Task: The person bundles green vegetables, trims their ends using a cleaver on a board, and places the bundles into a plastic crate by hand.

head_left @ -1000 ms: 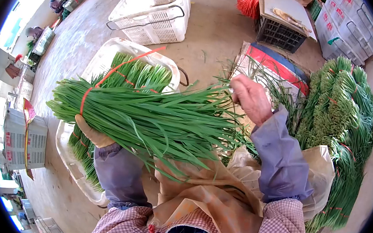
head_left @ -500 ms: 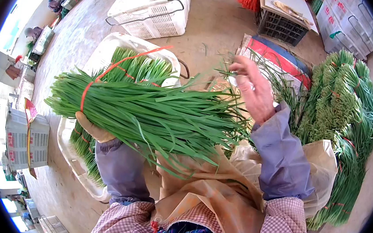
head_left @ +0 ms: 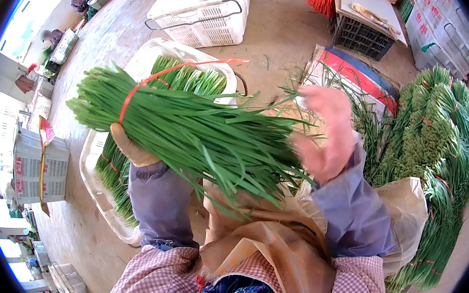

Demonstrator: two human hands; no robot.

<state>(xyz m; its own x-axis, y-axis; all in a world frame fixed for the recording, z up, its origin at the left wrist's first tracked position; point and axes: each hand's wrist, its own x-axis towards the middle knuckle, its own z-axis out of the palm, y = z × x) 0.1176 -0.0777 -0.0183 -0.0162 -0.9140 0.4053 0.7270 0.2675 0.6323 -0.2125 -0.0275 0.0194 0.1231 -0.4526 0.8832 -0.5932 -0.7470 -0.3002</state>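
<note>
My left hand, in a tan glove, grips a thick bundle of garlic chives from below near its cut end. Around the bundle runs a red tie, its loose end trailing to the right. Bare and slightly blurred, my right hand is beside the leaf tips with thumb and fingers apart, nothing visible in it. Beneath the bundle stands a white crate holding tied chive bundles, partly hidden by the held one.
To the right lies a tall pile of chives with red ties. Loose leaves lie on a red, white and blue sack. Farther off stand a white crate, a black crate and stacked crates. People work at far left.
My right hand has come down and turned beside the leaf tips, fingers spread. The bundle's leaf end has tilted slightly downward. The whole view has shifted a little.
</note>
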